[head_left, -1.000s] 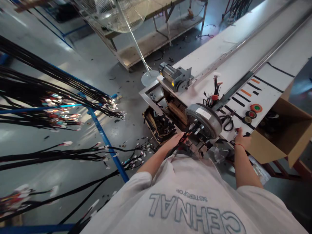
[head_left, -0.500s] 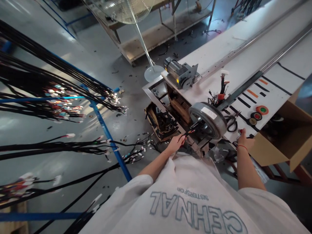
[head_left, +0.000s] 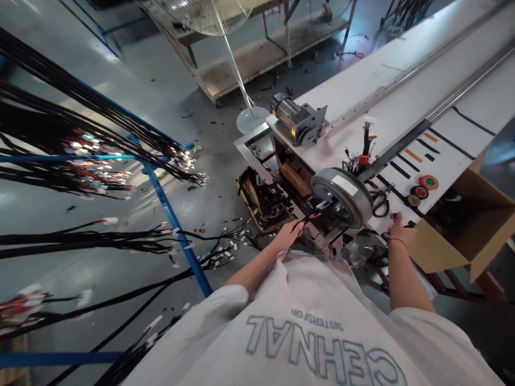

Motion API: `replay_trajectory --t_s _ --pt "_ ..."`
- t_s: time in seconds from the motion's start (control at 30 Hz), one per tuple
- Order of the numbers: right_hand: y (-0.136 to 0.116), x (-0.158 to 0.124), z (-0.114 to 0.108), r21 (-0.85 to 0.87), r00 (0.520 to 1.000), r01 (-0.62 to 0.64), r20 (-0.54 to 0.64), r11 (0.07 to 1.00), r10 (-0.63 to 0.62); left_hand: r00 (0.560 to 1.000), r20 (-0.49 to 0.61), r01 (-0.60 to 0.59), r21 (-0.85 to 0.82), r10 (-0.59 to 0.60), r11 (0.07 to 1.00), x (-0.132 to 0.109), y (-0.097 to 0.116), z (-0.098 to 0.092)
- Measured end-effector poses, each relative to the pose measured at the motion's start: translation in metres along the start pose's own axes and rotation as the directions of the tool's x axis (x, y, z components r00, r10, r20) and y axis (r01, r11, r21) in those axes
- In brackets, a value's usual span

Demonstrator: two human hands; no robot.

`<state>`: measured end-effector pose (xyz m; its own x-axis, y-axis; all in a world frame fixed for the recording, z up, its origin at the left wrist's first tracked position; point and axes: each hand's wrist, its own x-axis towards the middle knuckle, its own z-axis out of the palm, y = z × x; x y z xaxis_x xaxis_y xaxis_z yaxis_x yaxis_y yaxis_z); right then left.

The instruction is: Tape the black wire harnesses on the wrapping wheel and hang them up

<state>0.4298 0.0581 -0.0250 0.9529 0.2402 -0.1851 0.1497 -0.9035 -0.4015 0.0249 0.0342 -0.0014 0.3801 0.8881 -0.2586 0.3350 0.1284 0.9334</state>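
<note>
Left forearm slants up and inward from the sleeve; left hand (head_left: 289, 235) closed, fingers clamped on a dark cable (head_left: 312, 216) at the near side of the grey wheel (head_left: 349, 197). Right arm nearly straight, right hand (head_left: 403, 232) at the white table's (head_left: 434, 91) edge, one digit raised; cannot tell whether it grips. Beyond: motor (head_left: 287, 111).

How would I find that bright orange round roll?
On the long white table, find the open brown cardboard box at its edge. Beside it sit three round rolls; the bright orange, green-centred roll lies farthest from the right hand.
</note>
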Motion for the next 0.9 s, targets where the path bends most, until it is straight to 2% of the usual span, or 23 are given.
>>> replay_trajectory --t_s 0.13,0.27,0.47,0.57,0.63,0.67,0.73,0.8,0.83,0.9 --pt "-0.001 0.0 -0.001 0.042 1.0 0.0 -0.015 0.999 0.001 1.0 -0.022 0.008 0.053 -0.006 0.999 0.003 0.006 0.003" --pt "0.001 0.001 0.001 0.009 1.0 -0.002 -0.012 1.0 0.003 0.998 -0.064 0.001 0.097 0.005 0.995 0.015 0.017 0.01" --pt "0.005 0.003 0.004 0.009 0.999 0.021 -0.042 1.0 -0.02 0.999 -0.046 -0.014 0.12 0.019 0.993 0.03 0.034 0.018" --pt "0.004 0.003 0.005 0.003 0.999 0.013 -0.031 1.0 -0.013 0.998 -0.054 -0.012 0.107 0.018 0.994 0.033 0.035 0.02" --pt "0.004 0.003 0.005 0.016 1.0 0.008 -0.03 1.0 -0.008 1.0 -0.03 -0.007 0.078 0.009 0.997 0.032 0.026 0.018" --pt "0.004 0.004 0.005 0.024 1.0 0.005 -0.03 1.0 -0.005 1.0 0.017 0.0 0.072 -0.001 0.997 0.03 0.018 0.015" --pt "0.005 0.005 0.007 0.037 1.0 0.003 -0.026 0.999 -0.002 0.989 0.128 0.061 0.089 -0.073 0.994 0.019 -0.004 0.008" --pt "0.007 0.008 0.008 0.043 1.0 0.011 -0.024 0.999 -0.01 0.966 0.189 0.154 0.127 -0.177 0.98 -0.002 -0.029 -0.002" --pt "0.008 0.009 0.009 0.039 0.999 0.02 -0.025 0.999 -0.019 0.958 0.187 0.193 0.141 -0.217 0.971 -0.015 -0.041 -0.007" --pt "0.009 0.01 0.01 0.023 0.999 0.038 -0.031 0.999 -0.037 0.965 0.07 0.244 0.135 -0.255 0.96 -0.044 -0.059 -0.014"
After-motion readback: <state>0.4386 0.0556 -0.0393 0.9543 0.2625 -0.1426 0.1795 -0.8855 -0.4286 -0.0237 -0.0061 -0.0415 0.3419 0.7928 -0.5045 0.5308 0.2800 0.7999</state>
